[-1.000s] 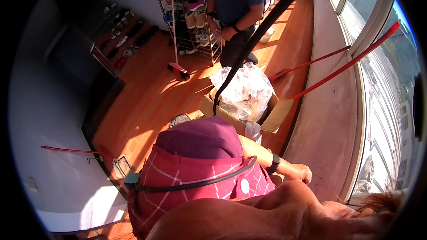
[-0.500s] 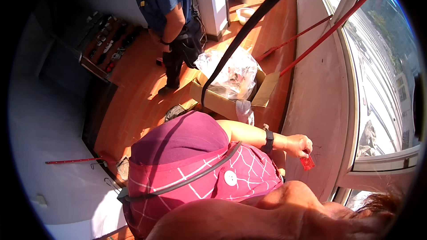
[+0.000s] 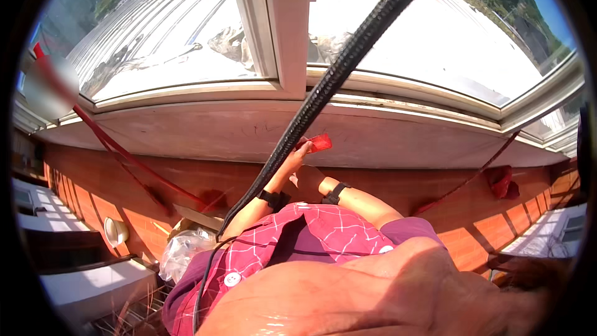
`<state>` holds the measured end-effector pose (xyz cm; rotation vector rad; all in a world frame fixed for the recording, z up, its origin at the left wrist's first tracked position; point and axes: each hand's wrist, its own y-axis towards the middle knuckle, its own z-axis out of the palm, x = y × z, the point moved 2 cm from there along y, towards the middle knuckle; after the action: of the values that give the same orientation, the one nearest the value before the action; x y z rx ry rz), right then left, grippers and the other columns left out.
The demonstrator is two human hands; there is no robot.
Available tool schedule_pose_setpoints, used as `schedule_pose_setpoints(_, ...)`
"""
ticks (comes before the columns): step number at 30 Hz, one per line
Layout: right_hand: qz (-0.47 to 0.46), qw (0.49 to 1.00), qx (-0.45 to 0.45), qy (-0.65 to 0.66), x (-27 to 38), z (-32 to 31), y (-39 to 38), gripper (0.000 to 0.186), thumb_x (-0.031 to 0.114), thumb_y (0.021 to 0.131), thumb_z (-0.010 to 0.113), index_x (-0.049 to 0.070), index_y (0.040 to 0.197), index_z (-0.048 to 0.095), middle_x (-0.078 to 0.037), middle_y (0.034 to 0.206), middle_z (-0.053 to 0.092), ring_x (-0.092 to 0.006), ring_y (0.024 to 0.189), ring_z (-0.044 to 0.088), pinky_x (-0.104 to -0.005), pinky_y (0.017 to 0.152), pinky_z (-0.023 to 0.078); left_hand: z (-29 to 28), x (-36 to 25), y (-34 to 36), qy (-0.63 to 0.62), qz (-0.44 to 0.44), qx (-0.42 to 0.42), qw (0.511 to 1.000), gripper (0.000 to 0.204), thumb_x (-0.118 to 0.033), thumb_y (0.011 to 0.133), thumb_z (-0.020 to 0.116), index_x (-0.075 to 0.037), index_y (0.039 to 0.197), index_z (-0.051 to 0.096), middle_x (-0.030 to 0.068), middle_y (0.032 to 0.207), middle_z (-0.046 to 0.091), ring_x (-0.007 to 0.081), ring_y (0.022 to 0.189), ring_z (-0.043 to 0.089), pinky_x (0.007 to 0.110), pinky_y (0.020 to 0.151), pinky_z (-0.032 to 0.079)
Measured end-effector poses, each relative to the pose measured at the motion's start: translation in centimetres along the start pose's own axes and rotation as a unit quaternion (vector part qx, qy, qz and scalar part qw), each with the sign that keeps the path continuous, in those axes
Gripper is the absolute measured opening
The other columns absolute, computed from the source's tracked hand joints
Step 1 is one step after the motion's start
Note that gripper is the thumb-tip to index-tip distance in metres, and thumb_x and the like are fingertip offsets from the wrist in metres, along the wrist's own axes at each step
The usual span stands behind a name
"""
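Observation:
My left hand is closed on a small flat red packet, raised in front of the pale wall ledge beneath the windows. My right hand is just below it; its fingers are too small and partly hidden to read. A thick black braided cable runs diagonally across the view, passing close beside my left wrist.
Window panes show a white corrugated roof and trees. Red long-handled tools lean at both sides above the tiled floor. A cardboard box with plastic bags is at lower left, beside a pale basin.
My view has swung right from the shoe rack and the person in dark blue to face the windows. The red packet appeared half a second ago and is now held higher, in my left hand.

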<state>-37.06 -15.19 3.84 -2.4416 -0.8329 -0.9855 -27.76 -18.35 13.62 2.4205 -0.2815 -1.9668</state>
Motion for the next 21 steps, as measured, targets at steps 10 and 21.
schedule_pose_setpoints(10, 0.47, 0.859, -0.185, 0.088, 0.6, -4.3, -14.6, 0.025, 0.02, 0.087, 0.053, 0.005, 0.105, 0.062, -0.018, 0.103, 0.065, -0.0346, 0.101, 0.06, -0.0427, 0.087, 0.046, 14.1, -3.9, 0.2, -0.056, -0.059, 0.333, 0.939, 0.02, -0.015, 0.086, 0.064, 0.004, 0.083, 0.066, 0.0055, 0.067, 0.063, 0.0106, 0.064, 0.054, 0.027, 0.059, 0.044)
schedule_pose_setpoints(21, 0.421, 0.767, -0.484, 0.029, -5.8, -3.3, -22.5, 0.024, 0.025, 0.083, 0.055, 0.003, 0.09, 0.063, -0.02, 0.084, 0.065, -0.0385, 0.084, 0.062, -0.0456, 0.071, 0.049, 22.9, -6.1, 0.1, -0.052, 0.224, 0.442, 0.867, 0.013, -0.006, 0.083, 0.064, 0.004, 0.076, 0.062, 0.0043, 0.067, 0.051, 0.0106, 0.061, 0.049, 0.026, 0.053, 0.039)
